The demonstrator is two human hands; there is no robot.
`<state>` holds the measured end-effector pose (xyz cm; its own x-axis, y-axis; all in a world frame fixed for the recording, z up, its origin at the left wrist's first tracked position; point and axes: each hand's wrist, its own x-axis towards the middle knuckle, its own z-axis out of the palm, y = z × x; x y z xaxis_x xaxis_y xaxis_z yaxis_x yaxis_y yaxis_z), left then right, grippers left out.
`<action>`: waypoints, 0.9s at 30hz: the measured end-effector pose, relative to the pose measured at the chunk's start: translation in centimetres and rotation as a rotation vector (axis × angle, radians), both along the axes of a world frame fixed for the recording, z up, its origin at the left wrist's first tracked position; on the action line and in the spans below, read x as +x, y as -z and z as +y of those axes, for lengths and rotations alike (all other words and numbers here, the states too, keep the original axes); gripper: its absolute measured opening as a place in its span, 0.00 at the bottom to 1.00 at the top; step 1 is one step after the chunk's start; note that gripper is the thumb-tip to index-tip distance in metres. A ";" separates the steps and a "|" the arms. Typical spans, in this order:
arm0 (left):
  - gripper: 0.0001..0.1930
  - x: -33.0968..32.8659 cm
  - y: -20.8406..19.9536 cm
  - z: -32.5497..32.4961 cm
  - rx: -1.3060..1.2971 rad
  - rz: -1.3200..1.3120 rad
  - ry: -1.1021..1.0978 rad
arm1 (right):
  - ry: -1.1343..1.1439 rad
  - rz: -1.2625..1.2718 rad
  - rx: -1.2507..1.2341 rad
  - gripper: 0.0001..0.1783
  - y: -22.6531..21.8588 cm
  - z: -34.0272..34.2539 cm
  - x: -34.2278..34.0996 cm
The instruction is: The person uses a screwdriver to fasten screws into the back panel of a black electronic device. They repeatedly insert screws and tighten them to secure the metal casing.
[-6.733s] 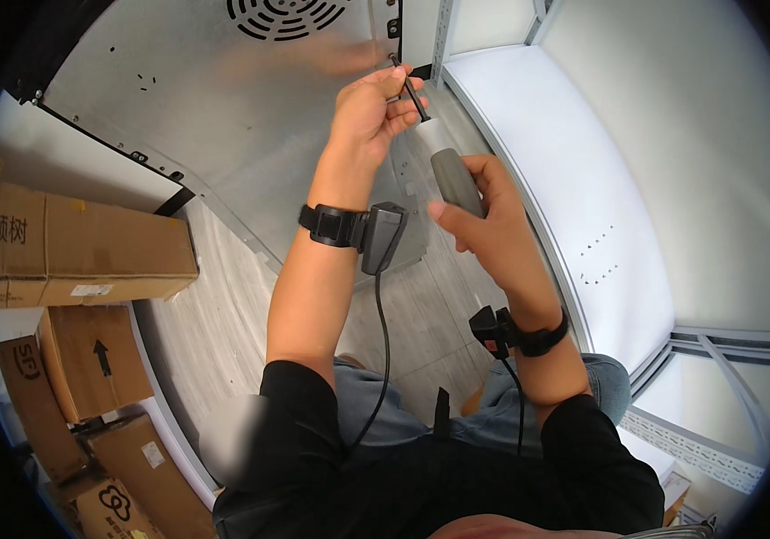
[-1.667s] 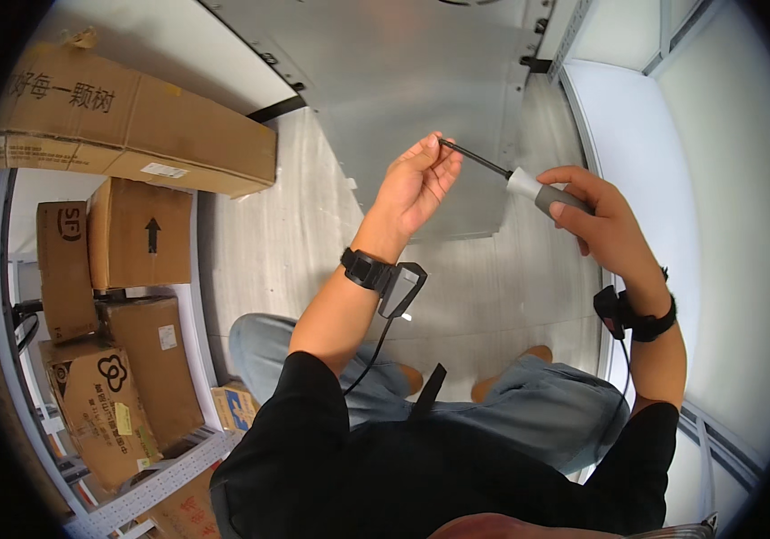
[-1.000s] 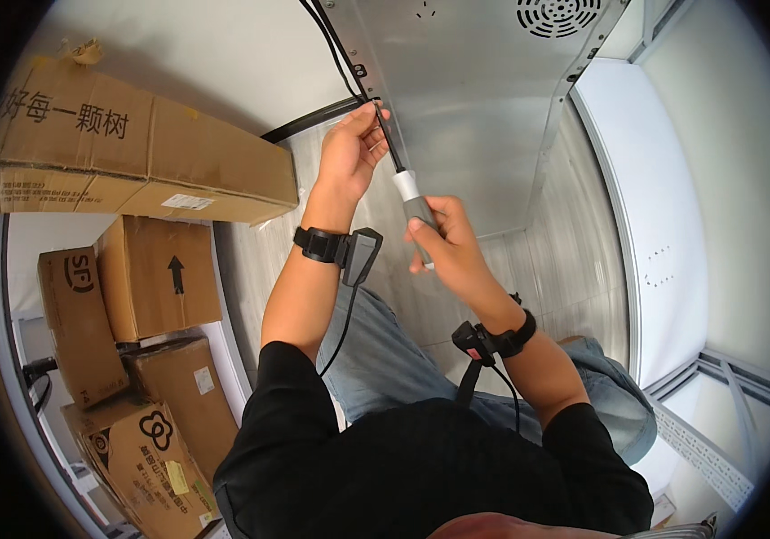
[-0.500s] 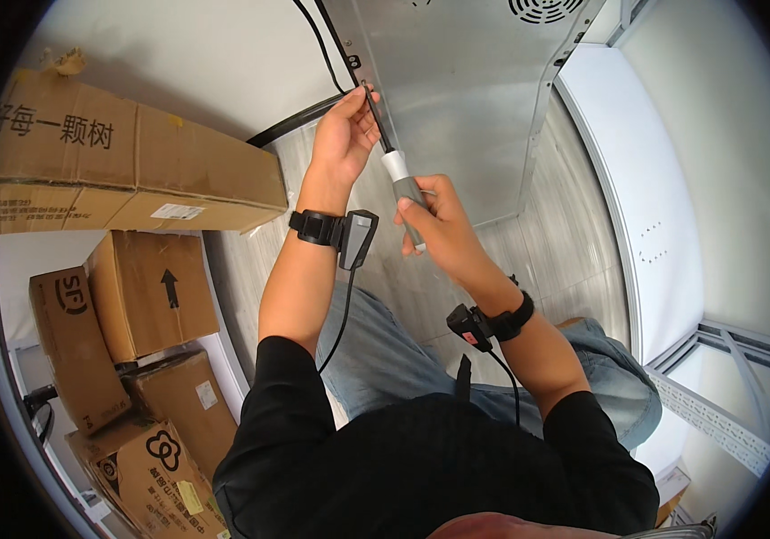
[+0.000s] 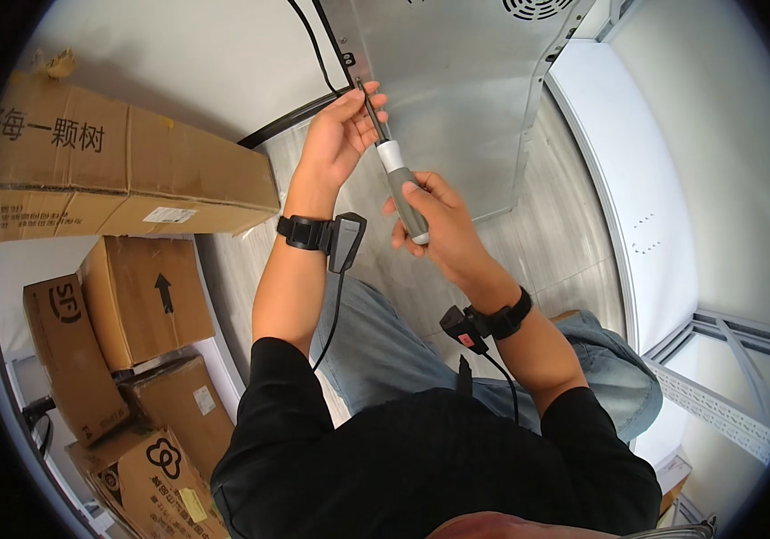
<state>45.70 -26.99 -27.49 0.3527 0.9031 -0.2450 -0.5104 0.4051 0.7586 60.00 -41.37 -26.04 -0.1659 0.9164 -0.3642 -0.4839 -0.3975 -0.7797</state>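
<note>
A screwdriver (image 5: 406,191) with a grey and white handle and a long dark shaft points up and slightly left at the edge of a metal appliance panel (image 5: 457,99). Around its handle the fingers of my right hand (image 5: 446,220) are wrapped, thumb lying along the grip. My left hand (image 5: 336,144) has its thumb and forefinger closed about the shaft near the tip, other fingers loosely curled. The tip sits by the panel's left edge, just below a small black fitting (image 5: 348,59). Whether a screw is at the tip, I cannot make out.
A long cardboard box (image 5: 196,171) lies to the left, with several cartons (image 5: 147,301) stacked below it. A black cable (image 5: 316,40) hangs beside the panel. On the right are a white board (image 5: 650,198) and a metal frame (image 5: 717,395). Both wrists wear strapped devices with cables.
The view has shifted slightly, so the panel and boxes appear a little further left. Both hands keep their hold on the screwdriver; the right-hand fingers have shifted slightly on the handle.
</note>
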 end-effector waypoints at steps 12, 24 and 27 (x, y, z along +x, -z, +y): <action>0.08 0.4 0.9 0.6 -0.012 0.176 -0.077 | 0.079 -0.190 0.014 0.27 0.3 -0.9 -0.8; 0.11 -0.2 0.1 -0.3 0.088 0.129 0.016 | -0.093 0.221 -0.055 0.22 0.0 -1.0 0.0; 0.10 0.1 0.0 -0.2 0.080 0.196 0.002 | -0.037 -0.013 -0.065 0.23 0.1 -1.2 -0.5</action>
<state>45.81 -27.16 -27.47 0.3075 0.9216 -0.2367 -0.3489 0.3407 0.8730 59.52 -42.57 -26.11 -0.1944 0.8841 -0.4250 -0.4580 -0.4649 -0.7577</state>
